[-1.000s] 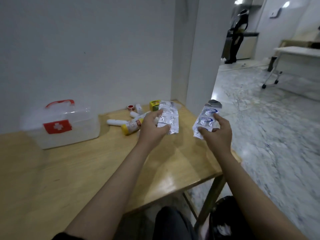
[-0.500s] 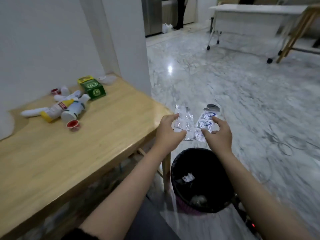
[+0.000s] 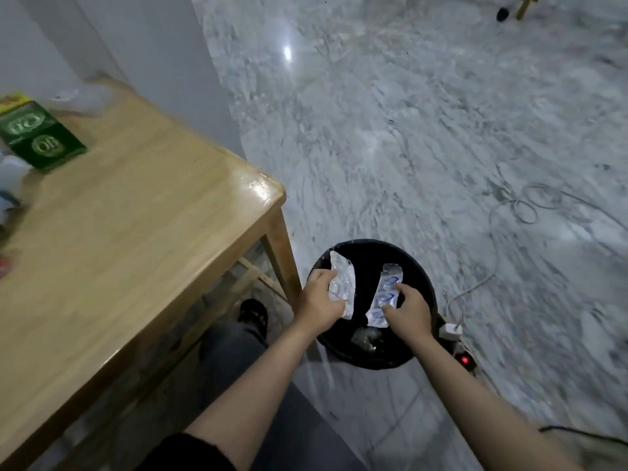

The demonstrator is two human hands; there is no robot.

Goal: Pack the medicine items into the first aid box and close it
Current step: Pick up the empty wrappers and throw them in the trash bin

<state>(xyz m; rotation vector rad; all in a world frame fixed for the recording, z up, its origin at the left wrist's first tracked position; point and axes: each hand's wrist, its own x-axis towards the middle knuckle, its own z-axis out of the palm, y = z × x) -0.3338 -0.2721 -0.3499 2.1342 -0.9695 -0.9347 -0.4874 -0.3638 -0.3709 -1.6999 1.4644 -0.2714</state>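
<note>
My left hand (image 3: 319, 302) grips a silver blister strip (image 3: 344, 283) over the open mouth of a black waste bin (image 3: 421, 277) on the floor. My right hand (image 3: 407, 309) holds a second blister strip with blue print (image 3: 385, 297) just beside it, also above the bin. A green medicine carton (image 3: 37, 137) lies on the wooden table (image 3: 136, 212) at the far left. The first aid box is out of view.
The bin stands by the table's right front leg (image 3: 283, 260), with some scraps inside. A power strip with a red light (image 3: 464, 360) and white cables (image 3: 482, 280) lie on the marble floor to the right. A white wall corner (image 3: 190, 62) rises behind the table.
My view has swung right and down from the table to the bin. Both hands have carried the blister strips off the table and lowered them over the bin opening.
</note>
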